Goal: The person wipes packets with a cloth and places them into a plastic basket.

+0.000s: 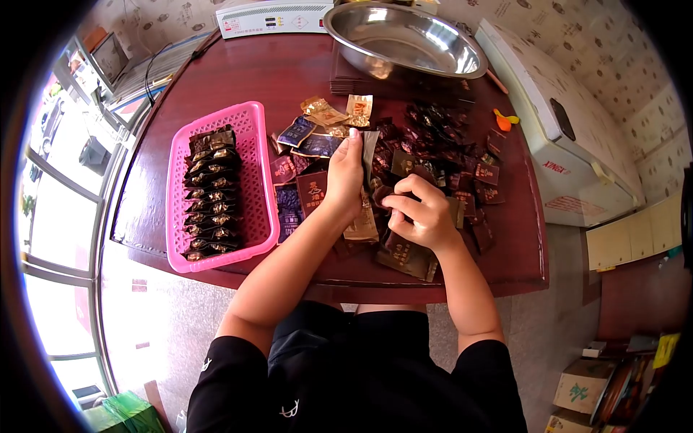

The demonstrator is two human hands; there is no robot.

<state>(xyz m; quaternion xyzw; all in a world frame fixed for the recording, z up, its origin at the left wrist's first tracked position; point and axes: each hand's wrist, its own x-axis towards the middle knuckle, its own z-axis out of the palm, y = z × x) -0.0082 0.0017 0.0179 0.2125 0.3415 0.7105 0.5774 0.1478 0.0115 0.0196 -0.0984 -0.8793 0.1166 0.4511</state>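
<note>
My left hand (346, 175) is closed with the thumb up, around a foil packet (370, 150) seen nearly edge-on. Close beside it, my right hand (421, 211) is curled in a pinch; what its fingertips hold, if anything, is hard to make out against the dark packets behind. Below both hands lies a spread of small foil packets: dark red ones (437, 126) to the right, gold ones (323, 112) and purple-blue ones (289, 206) to the left. Under my right hand rests a brown packet (406, 257).
A pink plastic basket (258, 144) at the left holds a row of dark packets (211, 195). At the back stand a steel basin (404, 40) and a white device with a panel (274, 22). A white chest (570, 144) with a phone (562, 119) borders the table's right.
</note>
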